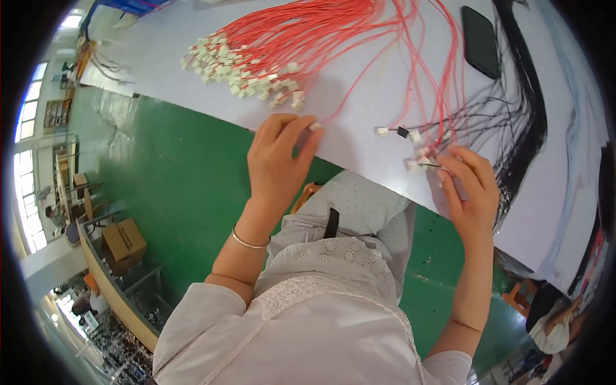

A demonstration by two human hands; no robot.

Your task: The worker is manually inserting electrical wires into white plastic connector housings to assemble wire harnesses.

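Note:
A white plug connector (314, 126) on a red wire is pinched between the thumb and forefinger of my left hand (280, 154), just over the table's near edge. My right hand (473, 189) is closed, its thumb and fingertips together at a thin dark wire beside a few white connectors (420, 164). Slightly farther off lie another white connector (382, 131) and a black connector (402, 132). A big bundle of red wires (308, 32) fans out at the far side, ending in a heap of white connectors (240, 70).
Black wires (491, 106) spread from a thick black sleeve (538, 96) on the right. A black phone (480, 42) lies at the far right of the white table (173, 70). A cardboard box (124, 240) stands off to the left, beyond the green floor (186, 186).

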